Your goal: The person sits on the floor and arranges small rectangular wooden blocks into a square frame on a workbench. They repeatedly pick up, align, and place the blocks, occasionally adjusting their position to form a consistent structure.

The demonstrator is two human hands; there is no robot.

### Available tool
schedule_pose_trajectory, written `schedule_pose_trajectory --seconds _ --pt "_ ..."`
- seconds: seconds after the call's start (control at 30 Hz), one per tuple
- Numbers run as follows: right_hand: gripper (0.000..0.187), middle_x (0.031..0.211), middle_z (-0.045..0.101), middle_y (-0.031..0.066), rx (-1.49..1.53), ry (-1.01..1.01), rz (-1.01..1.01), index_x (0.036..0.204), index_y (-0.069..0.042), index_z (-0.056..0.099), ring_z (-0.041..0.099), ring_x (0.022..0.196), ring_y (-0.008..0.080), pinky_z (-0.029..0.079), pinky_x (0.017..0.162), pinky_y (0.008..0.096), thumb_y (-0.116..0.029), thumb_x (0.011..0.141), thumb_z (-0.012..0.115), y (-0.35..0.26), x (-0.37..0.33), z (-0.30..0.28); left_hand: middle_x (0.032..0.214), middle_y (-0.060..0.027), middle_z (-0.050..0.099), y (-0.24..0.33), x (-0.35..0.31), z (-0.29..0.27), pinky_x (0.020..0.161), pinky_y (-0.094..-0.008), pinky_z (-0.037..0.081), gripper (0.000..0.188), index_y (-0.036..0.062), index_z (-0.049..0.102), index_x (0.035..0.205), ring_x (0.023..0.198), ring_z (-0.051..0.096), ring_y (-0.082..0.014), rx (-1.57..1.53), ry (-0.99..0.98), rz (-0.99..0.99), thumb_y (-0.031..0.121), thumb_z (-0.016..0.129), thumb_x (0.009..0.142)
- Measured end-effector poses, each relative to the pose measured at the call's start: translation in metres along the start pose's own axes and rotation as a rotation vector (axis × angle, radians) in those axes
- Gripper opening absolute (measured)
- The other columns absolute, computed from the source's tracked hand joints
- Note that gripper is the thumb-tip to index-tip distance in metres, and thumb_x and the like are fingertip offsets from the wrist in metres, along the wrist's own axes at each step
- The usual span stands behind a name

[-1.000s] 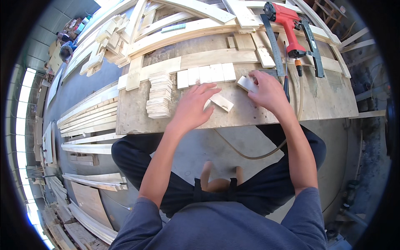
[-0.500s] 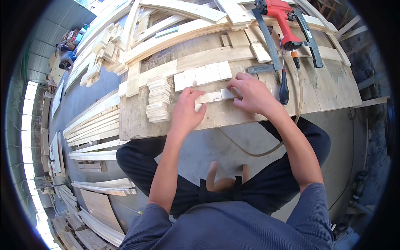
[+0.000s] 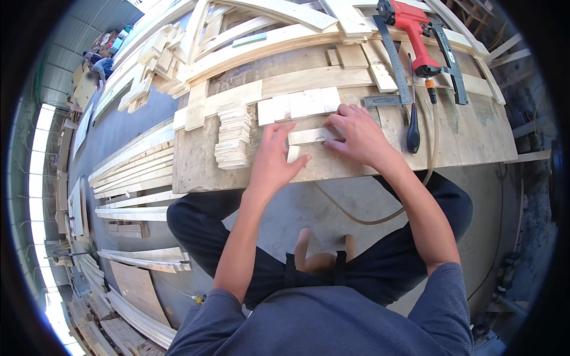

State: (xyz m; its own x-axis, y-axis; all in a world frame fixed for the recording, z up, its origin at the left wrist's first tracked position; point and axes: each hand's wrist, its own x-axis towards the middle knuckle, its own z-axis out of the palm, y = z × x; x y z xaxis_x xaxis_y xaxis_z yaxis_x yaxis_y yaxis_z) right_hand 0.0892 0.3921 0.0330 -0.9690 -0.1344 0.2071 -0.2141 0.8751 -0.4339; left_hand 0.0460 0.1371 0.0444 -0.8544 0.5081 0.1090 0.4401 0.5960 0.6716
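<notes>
On the workbench, a pale flat wooden strip (image 3: 310, 136) lies crosswise between my hands. My right hand (image 3: 363, 137) has its thumb and forefinger closed over the strip's right end. My left hand (image 3: 270, 157) is at the other end, thumb and fingers spread apart. Between that thumb and forefinger shows a small wooden block (image 3: 293, 153), partly covered by the hand. Just beyond lies a row of short white-faced wooden blocks (image 3: 306, 103), side by side. Left of my left hand stands a stack of thin wooden slats (image 3: 233, 137).
At the right of the workbench (image 3: 202, 178) lie a red nail gun (image 3: 415, 35) with an air hose (image 3: 436, 127), a screwdriver (image 3: 413, 133) and a metal square (image 3: 395, 65). Longer boards (image 3: 261, 50) cover the far side. A person (image 3: 102, 66) is at the far left.
The strip now shows as one piece, where two short lengths lay end to end. My left thumb has opened away from the forefinger. The view has shifted slightly.
</notes>
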Motion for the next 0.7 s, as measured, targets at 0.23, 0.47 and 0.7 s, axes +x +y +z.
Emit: schedule_pose_trajectory --seconds 0.23,0.47,0.7 --pt "0.034 0.113 0.069 0.0116 0.016 -0.032 0.031 0.112 -0.010 0.076 0.067 0.118 0.0341 0.051 0.106 0.0491 -0.032 0.088 0.087 -0.008 0.001 -0.006 0.130 -0.0125 0.066 -0.002 -0.023 -0.011 0.091 -0.0405 0.058 0.077 0.0058 0.062 0.154 0.092 0.067 -0.0260 0.004 -0.050 -0.028 0.013 0.092 0.083" --pt "0.031 0.110 0.067 0.0112 -0.028 -0.021 0.021 0.112 -0.011 0.075 0.065 0.114 0.0349 0.052 0.102 0.0475 -0.025 0.087 0.087 0.002 -0.002 -0.015 0.120 -0.0171 0.072 -0.032 -0.021 -0.009 0.102 -0.0473 0.056 0.059 0.0062 0.067 0.145 0.110 0.069 -0.0383 0.172 0.097 0.100 0.001 0.078 0.087" --pt "0.032 0.111 0.066 0.0116 -0.053 -0.011 0.025 0.113 -0.011 0.075 0.064 0.116 0.0334 0.051 0.103 0.0469 -0.027 0.087 0.087 0.007 -0.001 -0.014 0.113 -0.0163 0.072 -0.040 0.009 -0.023 0.097 -0.0474 0.057 0.030 0.0048 0.079 0.116 0.113 0.069 -0.0407 0.227 0.134 0.117 -0.003 0.079 0.088"
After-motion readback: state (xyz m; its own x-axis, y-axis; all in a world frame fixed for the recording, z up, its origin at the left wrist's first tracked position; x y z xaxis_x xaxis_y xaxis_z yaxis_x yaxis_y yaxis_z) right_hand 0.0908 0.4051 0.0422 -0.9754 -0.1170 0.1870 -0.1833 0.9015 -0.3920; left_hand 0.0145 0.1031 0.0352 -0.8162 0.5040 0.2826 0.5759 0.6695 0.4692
